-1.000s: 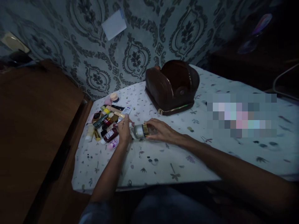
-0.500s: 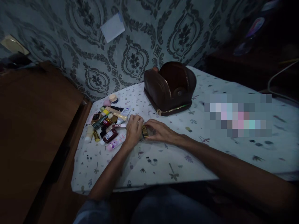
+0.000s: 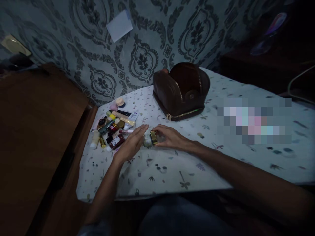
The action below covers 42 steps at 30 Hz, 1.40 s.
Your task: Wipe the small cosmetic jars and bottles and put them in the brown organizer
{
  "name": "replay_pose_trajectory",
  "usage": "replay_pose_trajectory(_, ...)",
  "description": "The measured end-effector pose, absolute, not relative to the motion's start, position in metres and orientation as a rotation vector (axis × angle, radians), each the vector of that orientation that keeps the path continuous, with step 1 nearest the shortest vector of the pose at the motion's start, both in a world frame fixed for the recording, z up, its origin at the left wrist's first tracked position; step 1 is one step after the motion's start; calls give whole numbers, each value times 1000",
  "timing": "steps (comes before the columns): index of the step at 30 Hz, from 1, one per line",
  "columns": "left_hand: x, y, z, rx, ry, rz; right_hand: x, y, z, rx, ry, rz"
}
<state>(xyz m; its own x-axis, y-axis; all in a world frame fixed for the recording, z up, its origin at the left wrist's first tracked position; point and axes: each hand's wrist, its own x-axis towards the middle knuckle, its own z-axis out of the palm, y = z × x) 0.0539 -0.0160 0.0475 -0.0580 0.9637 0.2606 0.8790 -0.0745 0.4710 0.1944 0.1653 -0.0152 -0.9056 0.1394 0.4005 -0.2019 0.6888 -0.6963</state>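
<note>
A small clear bottle with a gold collar (image 3: 154, 137) lies on its side, and my right hand (image 3: 169, 137) is closed round its right end. My left hand (image 3: 131, 143) is flat with its fingers stretched out, at the left end of the bottle; whether it touches the glass cannot be made out. Just left of that hand is a pile of cosmetics, with a dark red bottle (image 3: 116, 142), a small gold bottle (image 3: 102, 142) and a cream tube (image 3: 128, 121). Behind the hands stands a brown leather bag (image 3: 169, 95), unzipped at the top.
All this rests on a white patterned cloth (image 3: 157, 183). A blurred-out patch covers something at the right. A wooden board (image 3: 36, 131) stands at the left, a patterned wall behind. A clear bottle (image 3: 262, 46) is at the back right.
My left hand has moved off the bottle to the left and straightened its fingers, so more of the bottle shows. My right hand keeps its hold. The view has shifted slightly.
</note>
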Motion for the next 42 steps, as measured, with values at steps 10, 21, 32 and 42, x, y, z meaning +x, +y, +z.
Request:
replay_pose_trajectory(10, 53, 0, 68, 1987, 2109, 703, 194, 165, -15, 64, -2457, 1106)
replay_pose_trajectory(21, 75, -8, 45, 2030, 2289, 1048, 194, 162, -15, 34, -2425, 1185)
replay_pose_trajectory(32, 77, -3, 38, 1874, 2293, 1208, 198, 161, -4, -146, -2527, 1258)
replay_pose_trajectory(42, 72, -2, 37, 1661, 2343, 1278, 198, 159, -6, -9, -2445, 1364)
